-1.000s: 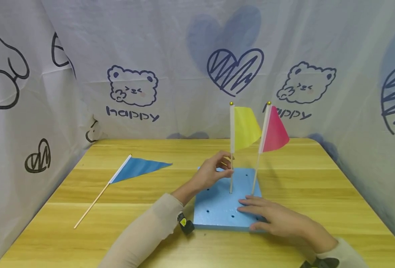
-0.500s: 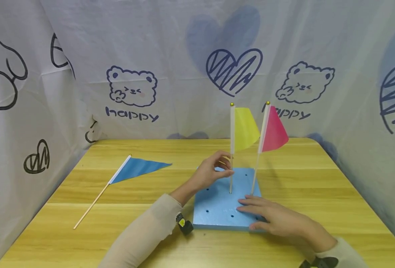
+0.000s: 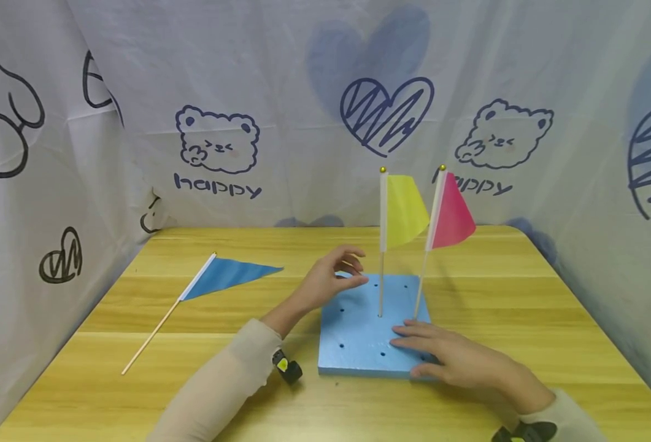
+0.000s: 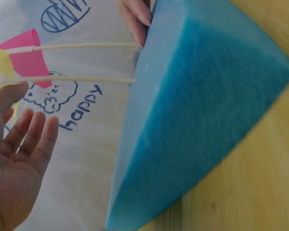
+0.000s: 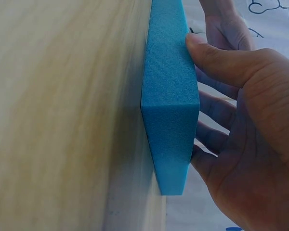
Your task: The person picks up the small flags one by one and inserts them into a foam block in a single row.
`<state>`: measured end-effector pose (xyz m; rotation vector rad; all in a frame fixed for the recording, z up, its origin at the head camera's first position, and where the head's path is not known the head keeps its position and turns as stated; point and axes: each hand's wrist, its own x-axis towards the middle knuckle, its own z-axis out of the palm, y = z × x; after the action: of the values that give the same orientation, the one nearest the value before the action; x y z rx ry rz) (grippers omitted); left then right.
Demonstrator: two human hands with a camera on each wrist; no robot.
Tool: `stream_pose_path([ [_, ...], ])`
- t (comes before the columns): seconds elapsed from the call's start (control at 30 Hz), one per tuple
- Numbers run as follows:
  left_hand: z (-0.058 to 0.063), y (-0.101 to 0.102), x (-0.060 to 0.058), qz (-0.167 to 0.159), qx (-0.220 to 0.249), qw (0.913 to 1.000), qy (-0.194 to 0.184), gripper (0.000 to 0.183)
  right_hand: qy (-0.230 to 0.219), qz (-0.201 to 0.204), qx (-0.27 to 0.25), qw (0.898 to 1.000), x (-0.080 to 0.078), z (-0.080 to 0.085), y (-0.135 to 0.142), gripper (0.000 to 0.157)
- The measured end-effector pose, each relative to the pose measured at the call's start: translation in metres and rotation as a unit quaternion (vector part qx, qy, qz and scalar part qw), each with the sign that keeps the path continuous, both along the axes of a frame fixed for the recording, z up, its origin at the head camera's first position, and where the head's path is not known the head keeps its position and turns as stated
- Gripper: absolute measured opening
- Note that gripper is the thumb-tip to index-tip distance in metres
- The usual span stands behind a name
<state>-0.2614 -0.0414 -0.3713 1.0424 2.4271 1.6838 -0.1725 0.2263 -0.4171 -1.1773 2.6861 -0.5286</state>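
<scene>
In the head view a light blue foam board (image 3: 358, 331) with several small holes lies on the table. A yellow flag (image 3: 405, 212) stands upright on its stick in a middle hole. To its right a pink flag (image 3: 452, 215) leans slightly, its stick's foot behind my right fingers. My left hand (image 3: 331, 279) hovers left of the yellow flag's stick, fingers loosely bent and holding nothing; the left wrist view shows the palm (image 4: 19, 178) too. My right hand (image 3: 458, 356) rests on the board's front right corner, fingers extended over the top face.
A blue triangular flag (image 3: 226, 277) on a wooden stick lies on the table's left side. White printed cloth (image 3: 303, 141) hangs behind and along both sides. The wooden table (image 3: 496, 294) extends right of the board.
My left hand has let go of the yellow flag's stick and moved a little to the left. The yellow flag stays standing. My right hand has stayed in place on the board.
</scene>
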Motion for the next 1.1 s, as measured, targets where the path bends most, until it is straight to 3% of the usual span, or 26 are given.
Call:
stream_pose_path([
  [0.37, -0.021, -0.034, -0.019, 0.016, -0.01, 0.9998, -0.004, 0.039, 0.007, -0.001, 0.006, 1.0, 0.0, -0.002, 0.001, 0.051],
  [0.43, -0.02, -0.041, -0.018, 0.019, -0.011, 0.9997, -0.005, 0.038, 0.012, 0.0, 0.006, 1.0, 0.001, -0.002, 0.0, 0.052],
  [0.67, 0.002, -0.063, 0.001, 0.027, -0.022, 0.9994, -0.006, 0.034, 0.049, 0.011, 0.008, 0.999, 0.001, 0.0, -0.002, 0.054],
  [0.83, 0.006, -0.079, 0.006, 0.044, -0.056, 0.9975, 0.005, 0.036, 0.048, 0.013, 0.006, 0.999, 0.002, 0.001, -0.003, 0.054],
  [1.1, -0.02, -0.112, -0.01, 0.07, -0.091, 0.9933, 0.008, 0.047, 0.067, 0.023, -0.005, 0.997, 0.001, -0.002, -0.002, 0.053],
])
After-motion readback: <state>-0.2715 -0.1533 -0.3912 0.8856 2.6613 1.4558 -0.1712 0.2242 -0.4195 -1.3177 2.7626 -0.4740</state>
